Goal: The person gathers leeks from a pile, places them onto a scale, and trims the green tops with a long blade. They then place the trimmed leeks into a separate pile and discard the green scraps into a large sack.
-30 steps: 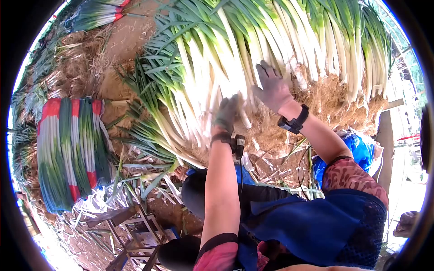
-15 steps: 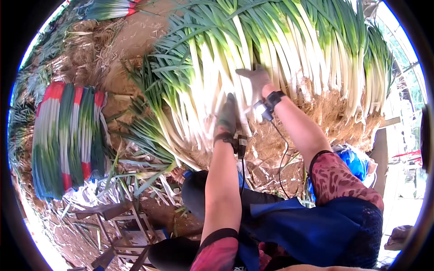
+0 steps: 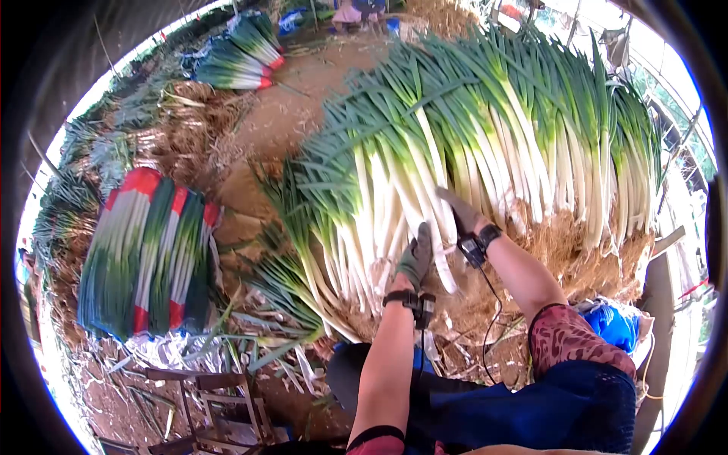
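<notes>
A long, thick row of leeks (image 3: 485,136) lies in front of me, green leaves pointing away and white stems with roots toward me. My left hand (image 3: 416,258), gloved, rests against the white stems near their lower ends. Just to its right is my right hand (image 3: 462,212), also gloved, its fingers stretched out along the stems. One or more stems lie between the two hands. Whether my left hand grips a stem is hard to see. Both wrists wear black straps with small boxes and cables.
At the left are leek bundles (image 3: 152,258) bound with red-and-white bands. More bundles (image 3: 235,61) lie at the upper left. A wooden stool frame (image 3: 220,406) stands at the lower left, and a blue bag (image 3: 613,327) is at the right. People sit at the far top.
The view has tilted up, showing more of the far ground. Both hands now sit lower on the stems and closer together.
</notes>
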Demonstrator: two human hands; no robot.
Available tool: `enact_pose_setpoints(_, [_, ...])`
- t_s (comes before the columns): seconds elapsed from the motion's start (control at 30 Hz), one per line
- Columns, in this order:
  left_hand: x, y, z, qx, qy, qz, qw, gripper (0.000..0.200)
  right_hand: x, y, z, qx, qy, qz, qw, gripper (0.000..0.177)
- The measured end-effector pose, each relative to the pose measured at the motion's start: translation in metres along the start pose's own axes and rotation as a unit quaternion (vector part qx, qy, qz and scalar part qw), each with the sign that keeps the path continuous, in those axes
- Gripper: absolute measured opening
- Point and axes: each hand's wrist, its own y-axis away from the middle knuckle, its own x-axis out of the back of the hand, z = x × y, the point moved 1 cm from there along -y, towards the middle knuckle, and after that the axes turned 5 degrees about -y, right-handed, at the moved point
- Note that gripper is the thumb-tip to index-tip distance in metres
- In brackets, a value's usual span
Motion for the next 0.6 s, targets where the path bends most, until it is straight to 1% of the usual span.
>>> enact_pose_setpoints(0.03, [-0.001,0.002,0.003,0.006,0.018,-0.026,0.999,0.069,-0.012,0.016,-0.007,-0.012,0.037,0.017,0.999,0.069])
enact_pose_setpoints(0.07, [-0.005,0.043,0.056,0.06,-0.094,-0.053,0.992,0.087,-0.018,0.033,-0.014,0.035,0.193,0.012,0.981,0.085])
enact_pose_setpoints(0.1, [-0.018,0.094,0.13,0.09,-0.097,-0.103,0.986,0.089,-0.023,0.044,-0.009,-0.03,0.123,0.051,0.991,0.092])
enact_pose_setpoints(0.17, [-0.03,0.139,0.174,0.18,-0.179,-0.168,0.953,0.088,-0.057,0.091,-0.007,-0.113,0.026,0.129,0.985,0.103])
enact_pose_setpoints(0.2, [-0.032,0.154,0.183,0.224,-0.221,-0.198,0.928,0.087,-0.088,0.13,-0.022,-0.08,0.052,0.125,0.988,0.103])
enact_pose_setpoints(0.27, [-0.03,0.195,0.177,0.07,-0.212,-0.236,0.946,0.086,-0.06,0.142,0.024,-0.046,-0.008,0.014,0.999,0.108])
enact_pose_setpoints(0.3, [-0.027,0.203,0.136,0.04,-0.007,-0.195,0.98,0.08,-0.073,0.163,0.029,-0.029,-0.025,-0.029,0.999,0.109])
enact_pose_setpoints(0.33, [-0.017,0.206,0.117,-0.002,-0.052,-0.176,0.983,0.07,-0.085,0.185,0.035,-0.013,-0.043,-0.073,0.996,0.11])
enact_pose_setpoints(0.37, [-0.008,0.209,0.097,-0.042,-0.098,-0.153,0.982,0.062,-0.097,0.199,0.036,-0.012,-0.041,-0.101,0.994,0.104])
enact_pose_setpoints(0.4, [-0.006,0.21,0.082,-0.182,-0.309,-0.11,0.927,0.058,-0.104,0.211,0.041,-0.01,-0.037,-0.128,0.991,0.098])
enact_pose_setpoints(0.43, [-0.013,0.208,0.072,-0.281,-0.416,-0.052,0.863,0.06,-0.082,0.198,0.06,0.026,0.101,-0.079,0.991,0.086])
enact_pose_setpoints(0.47, [-0.025,0.209,0.091,-0.118,-0.271,-0.071,0.953,0.061,-0.061,0.184,0.077,0.048,0.239,-0.022,0.97,0.074])
enact_pose_setpoints(0.5, [-0.038,0.212,0.109,0.041,-0.104,-0.032,0.993,0.064,-0.06,0.17,0.098,0.046,0.141,-0.017,0.989,0.072])
enact_pose_setpoints(0.53, [-0.041,0.215,0.113,0.062,-0.102,-0.009,0.993,0.059,-0.078,0.173,0.092,0.002,0.023,-0.047,0.999,0.069])
enact_pose_setpoints(0.57, [-0.039,0.218,0.116,0.037,-0.163,-0.007,0.986,0.054,-0.098,0.176,0.085,-0.049,-0.093,-0.065,0.992,0.066])
enact_pose_setpoints(0.6, [-0.033,0.221,0.121,-0.023,-0.27,-0.014,0.962,0.05,-0.094,0.163,0.103,0.019,-0.046,-0.001,0.999,0.044])
